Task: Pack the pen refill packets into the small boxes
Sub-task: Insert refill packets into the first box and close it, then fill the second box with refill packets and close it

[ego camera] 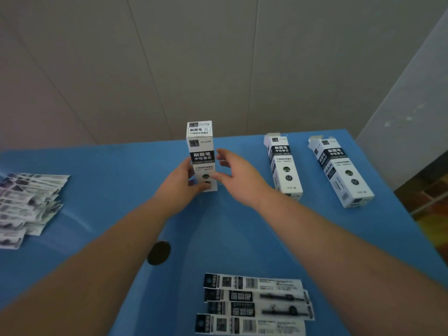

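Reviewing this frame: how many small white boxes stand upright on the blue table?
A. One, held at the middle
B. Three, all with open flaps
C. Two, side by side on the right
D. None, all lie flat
A: only the closed white cardboard box at the middle stands upright on the blue table, in the left hand; the two open-flapped white boxes on the right lie flat.

You are looking at a plain blue table (pixel 109 170). At centre, the closed box (pixel 201 155) is showing white with a black band of white characters. The two boxes (pixel 284 166) at upper right are wearing the same print. The packets (pixel 257 304) at bottom centre and pile (pixel 26 204) at left are showing white with black printing and barcodes. A dark oval spot (pixel 158 252) is lying below centre.
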Action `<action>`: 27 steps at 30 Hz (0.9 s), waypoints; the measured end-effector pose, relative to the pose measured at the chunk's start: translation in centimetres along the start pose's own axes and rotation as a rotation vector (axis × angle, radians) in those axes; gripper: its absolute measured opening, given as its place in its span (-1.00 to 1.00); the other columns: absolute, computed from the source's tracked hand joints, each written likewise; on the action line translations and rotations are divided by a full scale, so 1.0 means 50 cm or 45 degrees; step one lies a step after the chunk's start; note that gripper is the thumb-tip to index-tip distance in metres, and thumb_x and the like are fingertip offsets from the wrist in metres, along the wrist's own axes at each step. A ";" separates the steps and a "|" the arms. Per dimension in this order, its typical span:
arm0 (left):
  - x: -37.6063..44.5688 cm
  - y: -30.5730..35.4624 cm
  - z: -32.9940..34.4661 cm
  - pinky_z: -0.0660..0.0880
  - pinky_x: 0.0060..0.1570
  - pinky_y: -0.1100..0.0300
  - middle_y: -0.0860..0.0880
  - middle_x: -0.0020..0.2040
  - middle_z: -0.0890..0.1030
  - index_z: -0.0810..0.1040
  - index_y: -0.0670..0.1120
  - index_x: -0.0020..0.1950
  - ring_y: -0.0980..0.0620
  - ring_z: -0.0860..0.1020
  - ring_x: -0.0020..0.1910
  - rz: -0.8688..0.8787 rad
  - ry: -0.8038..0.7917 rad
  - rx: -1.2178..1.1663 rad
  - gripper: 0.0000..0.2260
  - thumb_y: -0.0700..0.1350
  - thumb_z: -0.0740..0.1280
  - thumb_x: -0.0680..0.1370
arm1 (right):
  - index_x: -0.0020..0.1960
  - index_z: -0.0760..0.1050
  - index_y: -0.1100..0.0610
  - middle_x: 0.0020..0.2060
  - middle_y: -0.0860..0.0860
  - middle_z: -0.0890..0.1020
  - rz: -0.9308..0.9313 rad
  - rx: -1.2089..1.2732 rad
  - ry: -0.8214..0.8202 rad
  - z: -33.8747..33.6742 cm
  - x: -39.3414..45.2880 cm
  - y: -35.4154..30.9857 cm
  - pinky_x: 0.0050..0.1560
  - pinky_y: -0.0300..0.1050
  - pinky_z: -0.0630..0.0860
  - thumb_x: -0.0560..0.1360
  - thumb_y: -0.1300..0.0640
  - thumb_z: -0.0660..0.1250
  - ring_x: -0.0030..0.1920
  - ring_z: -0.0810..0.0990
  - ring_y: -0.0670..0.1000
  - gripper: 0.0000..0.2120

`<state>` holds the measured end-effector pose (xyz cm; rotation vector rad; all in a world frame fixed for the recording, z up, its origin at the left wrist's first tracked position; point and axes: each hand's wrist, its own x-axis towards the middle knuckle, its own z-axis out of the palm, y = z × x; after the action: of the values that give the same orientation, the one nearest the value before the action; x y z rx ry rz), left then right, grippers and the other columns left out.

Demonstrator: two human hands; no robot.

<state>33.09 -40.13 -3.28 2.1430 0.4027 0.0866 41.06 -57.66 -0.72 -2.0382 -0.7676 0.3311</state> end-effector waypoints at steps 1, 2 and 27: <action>-0.007 0.002 0.000 0.50 0.31 0.00 0.14 0.33 0.56 0.38 0.09 0.41 0.15 0.52 0.32 -0.055 0.001 0.014 -0.43 -0.15 0.52 0.48 | 0.53 0.29 0.09 0.43 0.00 0.47 0.016 -0.022 0.008 -0.010 -0.008 0.001 0.38 0.05 0.46 0.58 0.11 0.40 0.41 0.45 -0.04 -0.43; -0.018 0.004 0.000 0.45 0.35 -0.10 0.03 0.43 0.49 0.32 0.02 0.47 0.02 0.47 0.40 -0.110 0.024 0.077 -0.36 -0.10 0.54 0.47 | 0.54 0.28 0.11 0.45 0.01 0.45 0.011 -0.050 0.024 -0.024 -0.017 0.003 0.37 0.05 0.47 0.58 0.11 0.40 0.42 0.44 -0.04 -0.41; 0.015 0.329 0.349 0.28 0.41 -0.04 -0.16 0.47 0.30 0.22 -0.13 0.55 -0.18 0.27 0.45 0.085 0.186 0.572 -0.19 0.25 0.42 0.47 | 0.46 0.38 0.11 0.33 0.08 0.45 0.396 -0.825 0.347 -0.467 -0.396 0.195 0.28 0.05 0.46 0.51 0.04 0.41 0.31 0.48 0.16 -0.45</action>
<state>41.69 -62.29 0.09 2.6038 0.4694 0.2080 41.33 -89.59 2.93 -2.7497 -0.4103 -0.0430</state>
